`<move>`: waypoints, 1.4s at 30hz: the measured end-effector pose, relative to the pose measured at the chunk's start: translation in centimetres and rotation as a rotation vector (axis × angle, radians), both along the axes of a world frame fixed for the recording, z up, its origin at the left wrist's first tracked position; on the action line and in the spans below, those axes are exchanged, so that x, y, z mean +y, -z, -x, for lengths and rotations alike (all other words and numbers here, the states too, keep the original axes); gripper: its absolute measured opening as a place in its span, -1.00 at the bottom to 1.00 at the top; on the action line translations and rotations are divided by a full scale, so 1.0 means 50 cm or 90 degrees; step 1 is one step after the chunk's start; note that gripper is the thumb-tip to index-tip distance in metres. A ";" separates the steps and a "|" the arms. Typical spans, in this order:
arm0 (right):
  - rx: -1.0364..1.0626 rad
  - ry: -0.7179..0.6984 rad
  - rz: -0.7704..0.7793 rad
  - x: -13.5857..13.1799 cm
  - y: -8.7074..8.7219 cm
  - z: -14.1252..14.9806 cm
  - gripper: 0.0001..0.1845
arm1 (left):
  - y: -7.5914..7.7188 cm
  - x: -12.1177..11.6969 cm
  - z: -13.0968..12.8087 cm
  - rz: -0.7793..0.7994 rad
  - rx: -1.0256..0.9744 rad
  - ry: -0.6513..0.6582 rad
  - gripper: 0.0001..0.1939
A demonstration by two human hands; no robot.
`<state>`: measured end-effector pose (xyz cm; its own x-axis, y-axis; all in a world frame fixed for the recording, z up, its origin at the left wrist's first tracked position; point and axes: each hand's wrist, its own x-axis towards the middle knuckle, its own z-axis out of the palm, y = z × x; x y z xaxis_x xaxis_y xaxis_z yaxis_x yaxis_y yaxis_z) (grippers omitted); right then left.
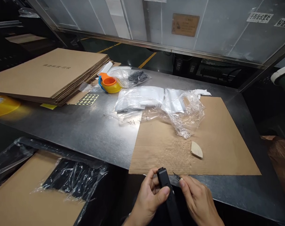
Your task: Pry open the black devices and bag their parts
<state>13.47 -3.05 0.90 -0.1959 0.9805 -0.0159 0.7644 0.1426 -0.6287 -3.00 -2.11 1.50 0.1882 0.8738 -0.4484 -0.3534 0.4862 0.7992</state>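
Observation:
My left hand (151, 197) is closed around a long black plastic part (166, 185) with a squared top end, held in front of the table's near edge. In my right hand (198, 197) is a small craft knife (176, 176), pinched between thumb and fingers. Its pointed blade aims up and left, beside the black part; whether it touches cannot be made out. Beyond my hands a brown cardboard sheet (227, 141) lies flat on the metal table. On it rests a small beige wedge-shaped block (196, 149).
Clear plastic bags (139, 99) with white contents overlap the cardboard's far edge. Behind them sit orange and yellow tape dispensers (113, 88). A stack of flat cardboard (53, 72) is at the left. Below it, an open box (27, 188) holds black items in plastic.

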 end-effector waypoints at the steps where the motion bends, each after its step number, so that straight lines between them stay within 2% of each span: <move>1: 0.007 -0.009 -0.006 -0.001 -0.004 -0.001 -0.65 | 0.001 0.000 0.000 0.001 -0.005 0.003 -0.47; 10: 0.000 -0.088 -0.058 -0.008 -0.030 -0.002 -0.69 | 0.012 -0.003 0.005 0.003 -0.040 0.023 -0.47; 22: -0.031 -0.087 -0.095 -0.008 -0.024 -0.003 -0.73 | 0.009 -0.008 0.007 0.006 -0.007 0.048 -0.45; 29: -0.052 -0.084 -0.106 -0.004 -0.030 -0.001 -0.69 | 0.007 -0.007 0.006 0.014 -0.009 0.052 -0.46; 32: -0.071 -0.086 -0.098 -0.001 -0.028 0.000 -0.65 | 0.007 -0.009 0.006 0.007 -0.007 0.053 -0.47; 36: -0.073 -0.041 -0.052 0.001 -0.010 0.000 -0.62 | 0.002 -0.008 0.004 -0.023 -0.006 0.058 -0.48; 42: 0.050 -0.002 0.075 0.005 0.001 -0.005 -0.59 | -0.002 -0.001 -0.001 -0.010 -0.044 0.067 -0.51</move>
<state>13.73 -2.81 0.87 -0.2038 0.9721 -0.1158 0.7123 0.0661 -0.6988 -2.97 -2.15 1.57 0.3086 0.8546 -0.4177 -0.3555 0.5109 0.7827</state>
